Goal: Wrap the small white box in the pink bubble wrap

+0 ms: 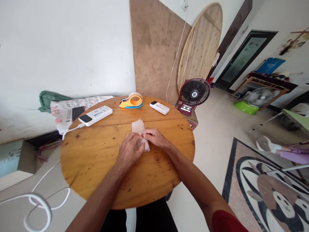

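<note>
A small pale, translucent packet or folded sheet (pixel 138 127) lies on the round wooden table (pixel 96 161), near its middle. My left hand (pixel 129 151) rests on the packet's near end, fingers curled down over it. My right hand (pixel 154 137) pinches the packet's right edge with closed fingertips. Both hands meet over the near half of the packet, and its far end sticks out beyond them.
A white power bank (pixel 95 115) with a cable lies at the table's far left. An orange tape dispenser (pixel 131 101) and a white remote (pixel 159 107) sit at the far edge. A red fan (pixel 194 93), leaning boards and a printed sack (pixel 65 111) stand behind.
</note>
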Demonstrator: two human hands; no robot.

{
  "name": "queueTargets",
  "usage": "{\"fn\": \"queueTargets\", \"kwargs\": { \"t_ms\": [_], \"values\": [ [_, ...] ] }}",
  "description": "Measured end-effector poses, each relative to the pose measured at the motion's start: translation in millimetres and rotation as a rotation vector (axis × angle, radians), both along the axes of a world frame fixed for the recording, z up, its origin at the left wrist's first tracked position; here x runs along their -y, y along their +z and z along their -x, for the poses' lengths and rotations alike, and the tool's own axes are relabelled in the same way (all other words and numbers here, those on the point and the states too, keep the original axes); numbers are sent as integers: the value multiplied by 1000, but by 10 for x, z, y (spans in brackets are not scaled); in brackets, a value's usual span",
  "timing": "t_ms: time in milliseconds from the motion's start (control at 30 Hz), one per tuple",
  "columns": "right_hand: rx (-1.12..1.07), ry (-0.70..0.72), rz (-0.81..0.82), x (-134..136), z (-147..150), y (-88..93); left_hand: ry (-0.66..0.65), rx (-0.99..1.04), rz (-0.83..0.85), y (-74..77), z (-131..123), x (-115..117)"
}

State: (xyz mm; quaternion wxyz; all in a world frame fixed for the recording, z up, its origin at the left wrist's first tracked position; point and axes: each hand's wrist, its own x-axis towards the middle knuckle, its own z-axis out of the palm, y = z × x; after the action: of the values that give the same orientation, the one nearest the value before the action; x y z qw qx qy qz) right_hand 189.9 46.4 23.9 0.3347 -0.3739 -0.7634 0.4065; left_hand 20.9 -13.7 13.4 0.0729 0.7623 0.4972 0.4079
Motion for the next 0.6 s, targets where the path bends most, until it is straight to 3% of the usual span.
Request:
{"fn": "queueTargets", "kwargs": {
  "t_ms": [600],
  "values": [
    [-64, -11, 199, 13, -4, 53, -76, -79, -20, -12, 35, -38]
  ]
}}
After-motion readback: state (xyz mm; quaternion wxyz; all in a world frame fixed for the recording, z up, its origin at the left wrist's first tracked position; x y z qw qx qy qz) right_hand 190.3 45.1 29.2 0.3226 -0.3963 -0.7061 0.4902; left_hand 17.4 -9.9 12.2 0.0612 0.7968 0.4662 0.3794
